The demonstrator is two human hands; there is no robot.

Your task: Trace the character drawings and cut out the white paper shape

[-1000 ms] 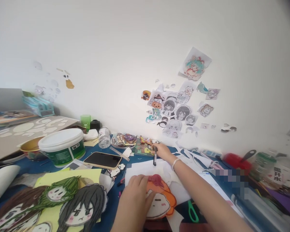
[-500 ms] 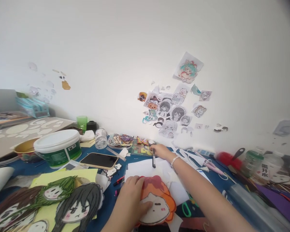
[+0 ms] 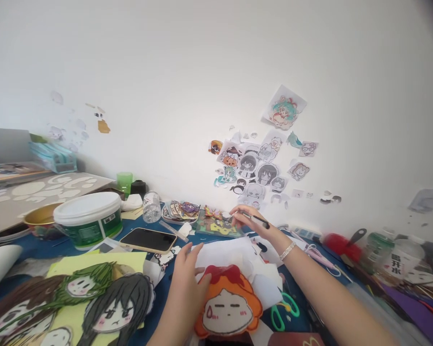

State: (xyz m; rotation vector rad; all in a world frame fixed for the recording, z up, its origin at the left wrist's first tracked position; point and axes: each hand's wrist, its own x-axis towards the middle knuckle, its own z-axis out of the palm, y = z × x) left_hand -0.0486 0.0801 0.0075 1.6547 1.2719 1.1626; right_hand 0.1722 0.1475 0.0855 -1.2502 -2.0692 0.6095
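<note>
A dark pen (image 3: pixel 256 220) is pinched in the fingers of my right hand (image 3: pixel 247 217), pointing out to the right above the back of the desk. Beneath that hand lies a colourful flat picture card (image 3: pixel 216 222). My left hand (image 3: pixel 188 274) is open, its fingers apart and raised at the left edge of a cutout character (image 3: pixel 231 307) with orange hair and a red bow. The thumb overlaps the bow's left side; whether it touches cannot be told. White paper sheets (image 3: pixel 231 250) lie behind and beside the cutout.
Other cutout characters (image 3: pixel 117 302) lie on yellow paper at left. A phone (image 3: pixel 147 239), a white-lidded tub (image 3: pixel 88 221) and a plastic bottle (image 3: pixel 151 206) stand behind. Green-handled scissors (image 3: pixel 285 312) lie at right, with jars (image 3: pixel 378 247) farther off. Drawings (image 3: pixel 267 173) hang on the wall.
My left hand has lifted off the cutout's face and spread its fingers, uncovering the face. My right hand has moved right, and the pen has swung from pointing down to pointing right.
</note>
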